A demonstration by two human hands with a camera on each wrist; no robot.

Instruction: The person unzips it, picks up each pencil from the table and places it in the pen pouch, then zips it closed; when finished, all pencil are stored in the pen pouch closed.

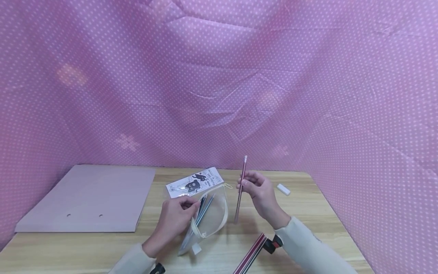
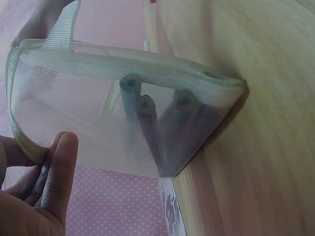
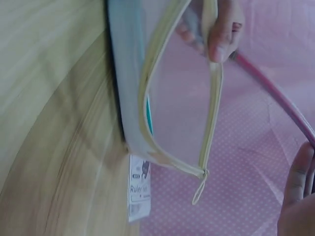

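Observation:
My left hand [image 1: 176,214] pinches the rim of a translucent mesh zip pouch [image 1: 219,214], whose mouth gapes toward the right. Several pencils [image 1: 204,209] stand inside it, and their dark ends [image 2: 147,123] show through the mesh in the left wrist view. To the right of the pouch, my right hand [image 1: 262,193] holds a dark red pencil [image 1: 238,203] between thumb and fingers. That pencil is nearly upright, its pale end on top. In the right wrist view the yellowish zipper edge [image 3: 147,93] and its cord loop [image 3: 199,191] hang beside the pencil.
A ruler set packet [image 1: 195,183] with black cat drawings lies behind the pouch. Beyond my right hand is a white eraser [image 1: 283,189]. Several red and black pencils [image 1: 251,254] lie at the front. A large pale board [image 1: 92,198] with two holes covers the table's left.

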